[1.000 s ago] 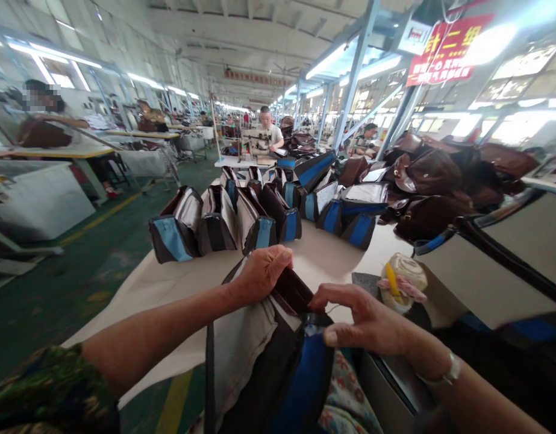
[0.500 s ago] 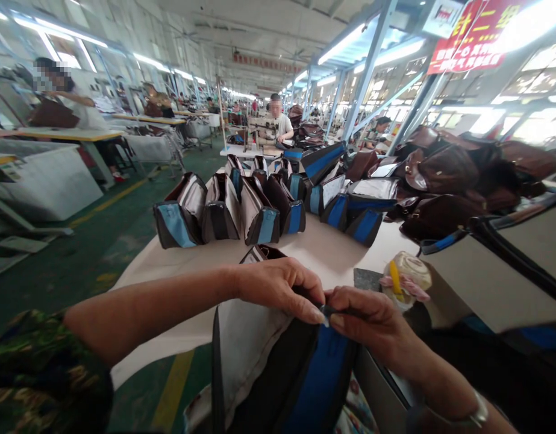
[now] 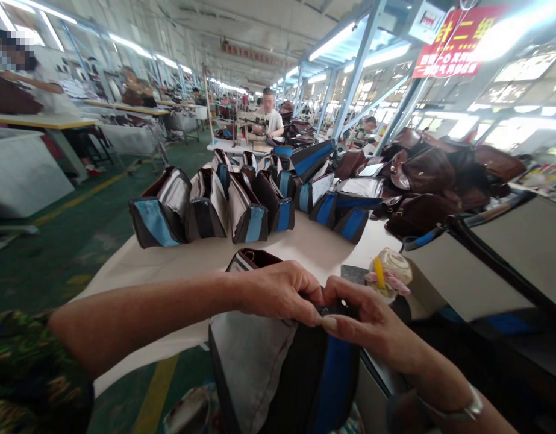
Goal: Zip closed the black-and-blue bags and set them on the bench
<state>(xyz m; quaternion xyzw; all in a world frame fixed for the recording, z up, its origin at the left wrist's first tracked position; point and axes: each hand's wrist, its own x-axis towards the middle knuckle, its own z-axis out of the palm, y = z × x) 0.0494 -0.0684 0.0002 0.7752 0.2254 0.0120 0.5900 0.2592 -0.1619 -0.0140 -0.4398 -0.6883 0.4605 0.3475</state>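
A partly made bag (image 3: 305, 367), dark with a bright blue stripe and a pale grey panel, stands tilted in front of me. My left hand (image 3: 278, 292) comes across from the left, its thumb and fingers pinched on the bag's upper edge. Right beside it, my right hand (image 3: 363, 313) grips the same edge between thumb and bent fingers. The two thumb tips nearly meet there. The bit of edge between the fingertips is mostly covered. Just behind my left hand shows the brown, open top of a bag (image 3: 255, 258).
Several bag bodies with blue or black stripes (image 3: 250, 223) line the pale table (image 3: 205, 256). A jar with a yellow and pink band (image 3: 388, 274) stands right of my hands. Brown bags (image 3: 422, 175) are heaped behind it. A co-worker (image 3: 268, 117) sits at a machine.
The view has turned slightly right, so the surroundings sit further left. My right thumb has moved in closer to the left thumb, and the pale bit at the fingertips is less visible.
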